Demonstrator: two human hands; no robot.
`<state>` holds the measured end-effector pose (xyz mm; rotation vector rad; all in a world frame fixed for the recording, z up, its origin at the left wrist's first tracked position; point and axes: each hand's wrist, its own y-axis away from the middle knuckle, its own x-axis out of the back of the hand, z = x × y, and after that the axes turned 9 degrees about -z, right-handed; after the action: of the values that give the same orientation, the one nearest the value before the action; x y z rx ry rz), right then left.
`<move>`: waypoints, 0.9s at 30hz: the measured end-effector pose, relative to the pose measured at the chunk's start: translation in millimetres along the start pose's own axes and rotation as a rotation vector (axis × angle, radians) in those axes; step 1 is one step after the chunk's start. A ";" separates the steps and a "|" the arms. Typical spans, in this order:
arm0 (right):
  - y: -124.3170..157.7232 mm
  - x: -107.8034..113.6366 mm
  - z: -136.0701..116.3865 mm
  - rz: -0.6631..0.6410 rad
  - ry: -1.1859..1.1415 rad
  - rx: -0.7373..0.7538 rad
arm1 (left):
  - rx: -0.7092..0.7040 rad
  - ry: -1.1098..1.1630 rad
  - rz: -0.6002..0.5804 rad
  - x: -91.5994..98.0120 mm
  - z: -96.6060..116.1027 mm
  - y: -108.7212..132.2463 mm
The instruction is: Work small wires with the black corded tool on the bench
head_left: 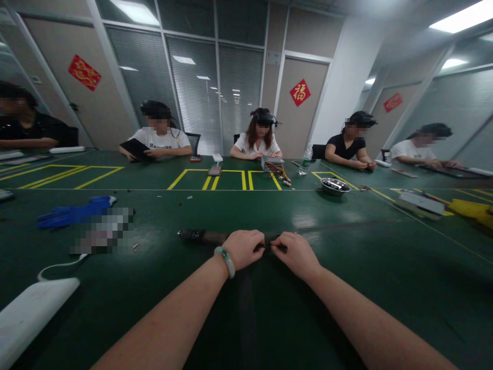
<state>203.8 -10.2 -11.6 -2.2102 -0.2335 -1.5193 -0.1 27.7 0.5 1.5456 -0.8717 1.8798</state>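
Observation:
A dark rod-like tool (204, 236) lies across the green table (154, 288), its metal tip pointing left. My left hand (244, 249), with a pale green bangle (227, 261) on the wrist, rests at the tool's right part, fingers curled in a pinch. Just to the right, my right hand (295, 253) is also pinched, its fingertips close to those of my left hand. Between the fingertips is something small and dark, too small to name. Both hands hide the tool's right end.
Left are a blue glove (77, 210), a blurred-out device on a white cable and a white power bank (36, 313). A metal bowl (335, 186), a bottle (305, 160) and a wired box (272, 164) stand farther back. Several people sit across the table.

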 end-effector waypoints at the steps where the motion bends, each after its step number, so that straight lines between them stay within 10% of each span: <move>1: 0.3 0.1 0.0 0.000 -0.015 0.000 | 0.001 0.002 0.000 0.0 -0.4 -0.2; 27: -1.1 -6.8 -0.2 -0.024 -0.236 -0.055 | 0.041 0.076 -0.003 -3.6 -2.3 -1.7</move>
<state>200.7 -8.6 -17.5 -2.4385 -0.2954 -1.2896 0.4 30.5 -3.1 1.4876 -0.8017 1.9524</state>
